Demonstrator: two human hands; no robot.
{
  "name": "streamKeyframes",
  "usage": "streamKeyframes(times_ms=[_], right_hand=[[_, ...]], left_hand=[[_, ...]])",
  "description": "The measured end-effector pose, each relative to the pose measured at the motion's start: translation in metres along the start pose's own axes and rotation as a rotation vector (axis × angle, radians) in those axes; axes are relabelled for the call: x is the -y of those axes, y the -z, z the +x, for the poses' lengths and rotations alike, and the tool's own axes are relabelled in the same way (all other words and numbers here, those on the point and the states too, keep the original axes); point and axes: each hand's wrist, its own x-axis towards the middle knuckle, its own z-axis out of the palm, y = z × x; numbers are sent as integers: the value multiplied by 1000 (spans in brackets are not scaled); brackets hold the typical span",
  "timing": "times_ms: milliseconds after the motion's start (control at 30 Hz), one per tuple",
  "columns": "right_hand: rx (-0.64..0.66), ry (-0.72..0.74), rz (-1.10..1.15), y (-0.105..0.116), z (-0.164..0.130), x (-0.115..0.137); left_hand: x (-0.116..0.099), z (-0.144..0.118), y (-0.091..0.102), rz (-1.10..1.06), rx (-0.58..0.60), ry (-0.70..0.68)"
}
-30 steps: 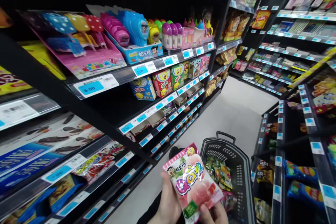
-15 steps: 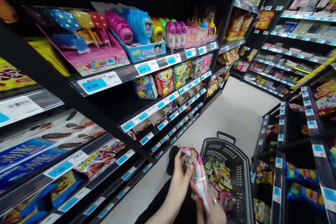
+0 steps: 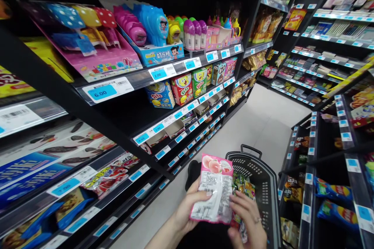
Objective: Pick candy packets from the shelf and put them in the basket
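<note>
Both hands grip a pink snack bag [image 3: 214,188] between them, left hand [image 3: 187,212] and right hand [image 3: 248,218], near the black basket [image 3: 265,179].

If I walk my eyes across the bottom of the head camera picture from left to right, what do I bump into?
Shelf snack packets → left hand → pink candy bag → right hand → black basket → blue chip bags.

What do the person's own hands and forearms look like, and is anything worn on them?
Both are bare: no gloves and no sleeves show. The left hand continues into a bare forearm that runs to the bottom edge of the picture. The right hand has a thin ring on one finger. The fingernails look short and plain. No watch, bracelet or marking is visible.
</note>
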Motion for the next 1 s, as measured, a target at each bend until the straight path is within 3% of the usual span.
streamKeyframes(times_ms=[67,133,233,333,500,567,667,733,833,1000], right_hand=[[-81,-413,273,5,4,-3],[-75,-757,612,8,12,-4],[6,-1009,905,10,28,-1],[-64,-1150,835,9,36,0],[-356,-1235,757,3,34,-3],[-511,-1224,726,2,34,-3],[-666,-1186,610,2,33,-3],[-688,-1138,502,6,29,-6],[-645,-1045,355,16,21,-12],[-513,-1013,390,33,3,-20]], left_hand=[[1,0,3,-4,106,49],[3,-2,3,2,212,112],[9,-3,-2,42,278,193],[14,-4,-5,42,286,196],[30,-7,-5,-116,407,48],[38,-7,-5,-66,361,-20],[44,-4,-3,225,195,-90],[43,-2,-2,426,122,-67],[33,-1,-1,627,122,-30],[16,0,4,995,105,-166]])
